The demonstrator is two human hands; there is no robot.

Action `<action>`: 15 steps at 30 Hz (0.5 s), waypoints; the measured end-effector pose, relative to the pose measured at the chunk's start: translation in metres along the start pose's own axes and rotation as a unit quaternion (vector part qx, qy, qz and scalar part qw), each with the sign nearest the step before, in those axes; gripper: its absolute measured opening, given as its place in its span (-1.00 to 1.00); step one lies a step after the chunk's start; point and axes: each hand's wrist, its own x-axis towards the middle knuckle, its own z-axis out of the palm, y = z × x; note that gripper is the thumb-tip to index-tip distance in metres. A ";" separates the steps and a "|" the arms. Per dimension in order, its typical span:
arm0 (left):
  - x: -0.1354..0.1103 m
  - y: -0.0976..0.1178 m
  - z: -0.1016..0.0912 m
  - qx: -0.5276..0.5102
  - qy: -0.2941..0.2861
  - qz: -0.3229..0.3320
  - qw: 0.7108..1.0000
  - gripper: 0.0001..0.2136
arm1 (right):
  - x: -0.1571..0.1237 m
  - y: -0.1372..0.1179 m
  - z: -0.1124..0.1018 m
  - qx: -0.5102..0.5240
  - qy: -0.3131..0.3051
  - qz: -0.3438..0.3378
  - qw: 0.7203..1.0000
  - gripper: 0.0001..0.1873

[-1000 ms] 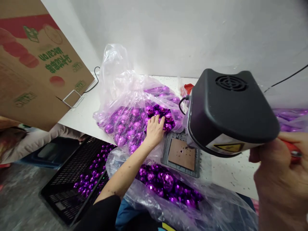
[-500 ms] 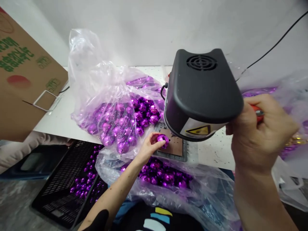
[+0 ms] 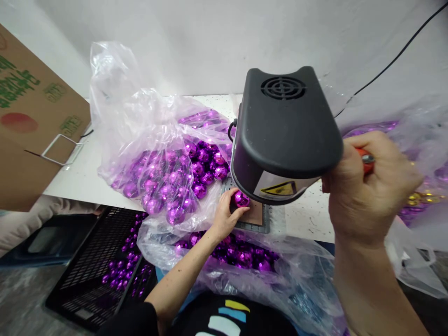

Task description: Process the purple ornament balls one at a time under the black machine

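Many purple balls in bags, more in crate

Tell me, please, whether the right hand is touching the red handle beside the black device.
Touching. The head view shows the right hand closed around the red handle, with some red showing beside the fingers.
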 end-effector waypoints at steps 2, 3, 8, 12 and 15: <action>0.002 0.001 0.003 0.012 -0.006 0.026 1.000 -0.58 | 0.000 0.000 0.000 -0.002 -0.001 -0.003 1.000 -0.57; 0.002 0.002 0.003 0.020 -0.009 0.039 0.999 -0.60 | 0.000 0.000 0.000 -0.005 -0.003 -0.003 1.000 -0.57; 0.004 0.006 0.005 0.063 -0.037 0.059 0.996 -0.62 | 0.000 0.001 0.000 -0.017 -0.004 0.005 1.000 -0.55; 0.006 0.006 0.006 0.077 -0.063 0.046 0.994 -0.61 | -0.002 0.003 0.000 -0.019 0.001 0.007 1.000 -0.55; 0.006 0.008 0.006 0.063 -0.099 0.041 0.992 -0.61 | -0.003 0.003 0.001 -0.027 0.009 -0.001 1.000 -0.56</action>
